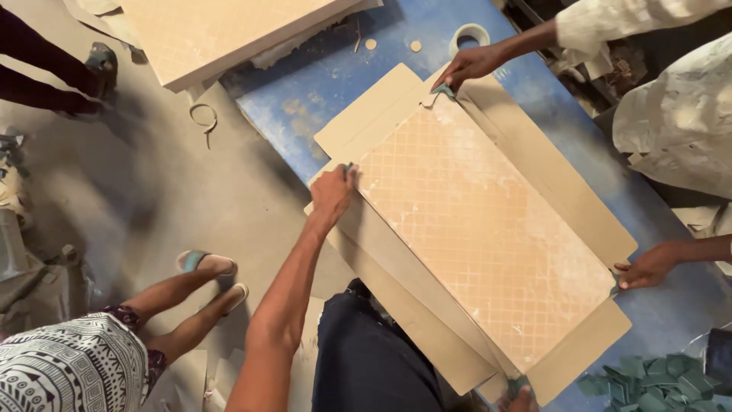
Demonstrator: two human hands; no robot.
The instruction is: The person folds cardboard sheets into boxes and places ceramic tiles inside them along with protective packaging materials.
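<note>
A large beige tile (488, 229) with a diamond-grid back lies on an unfolded cardboard sheet (381, 99) on a blue surface. My left hand (332, 194) is at the tile's near-left corner, fingers closed on a small green corner piece (348, 169). My right hand (524, 400) is mostly cut off at the bottom edge. It pinches another green corner piece (516, 385) at the tile's near-right corner. A co-worker's hand (469, 65) presses a green piece on the far corner. A second co-worker's hand (648, 267) rests at the right corner.
A pile of green corner pieces (648, 381) lies at the bottom right and a tape roll (470, 34) at the top. Stacked tiles (221, 30) sit at the top left. A person in patterned cloth (69, 366) and sandals stands at the lower left.
</note>
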